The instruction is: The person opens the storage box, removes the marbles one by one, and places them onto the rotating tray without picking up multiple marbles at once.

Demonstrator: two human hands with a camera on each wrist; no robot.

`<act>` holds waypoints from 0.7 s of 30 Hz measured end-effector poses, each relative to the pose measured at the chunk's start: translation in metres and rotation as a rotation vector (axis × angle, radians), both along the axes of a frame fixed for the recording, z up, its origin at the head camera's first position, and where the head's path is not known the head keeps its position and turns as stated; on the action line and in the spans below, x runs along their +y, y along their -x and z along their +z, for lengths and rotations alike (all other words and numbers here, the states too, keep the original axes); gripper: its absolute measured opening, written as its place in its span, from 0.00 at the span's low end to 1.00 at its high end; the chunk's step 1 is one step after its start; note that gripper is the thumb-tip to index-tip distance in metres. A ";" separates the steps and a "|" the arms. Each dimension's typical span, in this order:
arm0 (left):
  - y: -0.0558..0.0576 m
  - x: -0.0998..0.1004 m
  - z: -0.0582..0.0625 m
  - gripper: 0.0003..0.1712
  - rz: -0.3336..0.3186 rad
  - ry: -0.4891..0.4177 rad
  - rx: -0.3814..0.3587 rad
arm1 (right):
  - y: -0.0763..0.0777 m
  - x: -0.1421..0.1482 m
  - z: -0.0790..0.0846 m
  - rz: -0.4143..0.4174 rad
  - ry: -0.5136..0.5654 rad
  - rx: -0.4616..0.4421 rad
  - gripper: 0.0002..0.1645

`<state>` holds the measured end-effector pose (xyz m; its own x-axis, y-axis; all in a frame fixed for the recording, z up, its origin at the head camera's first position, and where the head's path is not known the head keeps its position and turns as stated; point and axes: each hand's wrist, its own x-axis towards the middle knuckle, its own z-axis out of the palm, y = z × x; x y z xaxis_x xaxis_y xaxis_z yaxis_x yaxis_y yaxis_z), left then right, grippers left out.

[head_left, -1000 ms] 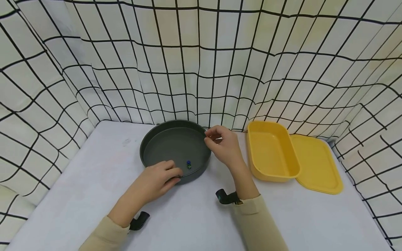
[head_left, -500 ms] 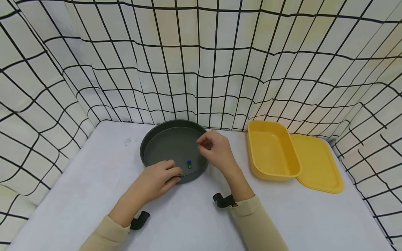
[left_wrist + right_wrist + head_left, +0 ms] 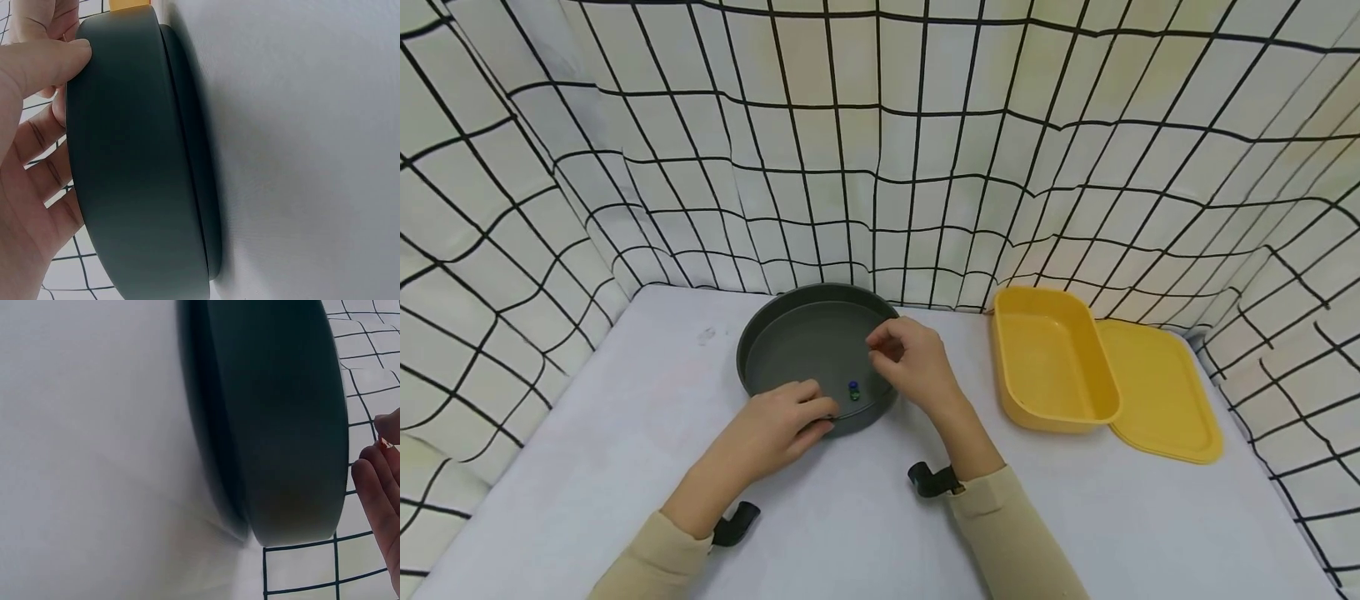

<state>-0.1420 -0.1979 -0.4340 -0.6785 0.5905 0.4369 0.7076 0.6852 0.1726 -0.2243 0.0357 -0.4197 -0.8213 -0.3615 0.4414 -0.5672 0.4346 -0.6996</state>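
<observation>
A round dark grey pan stands toward the back of the table. My left hand grips its near rim; in the left wrist view the thumb lies on the outer wall and the fingers reach over the edge. On the pan's floor, right of that hand, a tiny blue marble-like ball touches a green one. Over the right side of the pan is my right hand, thumb and fingertips pinched together. A small reddish, shiny piece shows between them in the right wrist view; its kind is mostly hidden.
An open yellow box stands to the right of the pan. Its flat yellow lid lies beside it on the white table. White cloth with a black grid encloses the back and sides.
My right hand has moved a little left and down, from the pan's right rim to over its inside. My left hand keeps its grip; the two balls lie where they were.
</observation>
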 end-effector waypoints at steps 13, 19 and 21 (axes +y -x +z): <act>-0.001 0.001 0.002 0.10 0.009 0.007 -0.001 | 0.002 -0.003 -0.011 0.019 -0.081 -0.036 0.07; -0.001 0.001 0.002 0.10 0.001 -0.003 0.015 | 0.003 -0.003 -0.014 0.001 -0.133 -0.046 0.08; -0.001 0.001 0.002 0.11 -0.002 -0.006 0.021 | 0.003 -0.004 -0.014 -0.005 -0.162 -0.057 0.08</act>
